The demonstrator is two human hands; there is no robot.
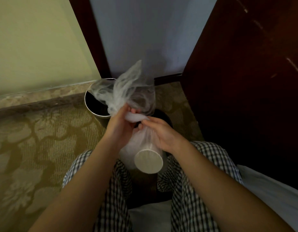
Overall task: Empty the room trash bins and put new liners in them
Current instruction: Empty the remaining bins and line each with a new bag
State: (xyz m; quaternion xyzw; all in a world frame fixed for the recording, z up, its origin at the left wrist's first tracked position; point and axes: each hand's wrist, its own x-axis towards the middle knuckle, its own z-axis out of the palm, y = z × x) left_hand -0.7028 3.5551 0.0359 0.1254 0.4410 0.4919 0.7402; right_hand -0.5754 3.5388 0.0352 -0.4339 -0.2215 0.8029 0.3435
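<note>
A thin clear trash bag hangs between my hands, twisted at its neck, with its loose top flaring upward. Inside its lower part lies a white paper cup, its bottom facing the camera. My left hand grips the twisted neck from the left. My right hand pinches the neck from the right, fingers curled round the plastic. Behind the bag stands a round dark trash bin with a metal rim, in the corner on the carpet; the bag hides part of its opening.
A patterned green carpet covers the floor. A pale wall with a marbled skirting runs at the left. A dark wooden cabinet stands at the right, and a white sheet lies at the lower right. My checked trouser knees flank the bag.
</note>
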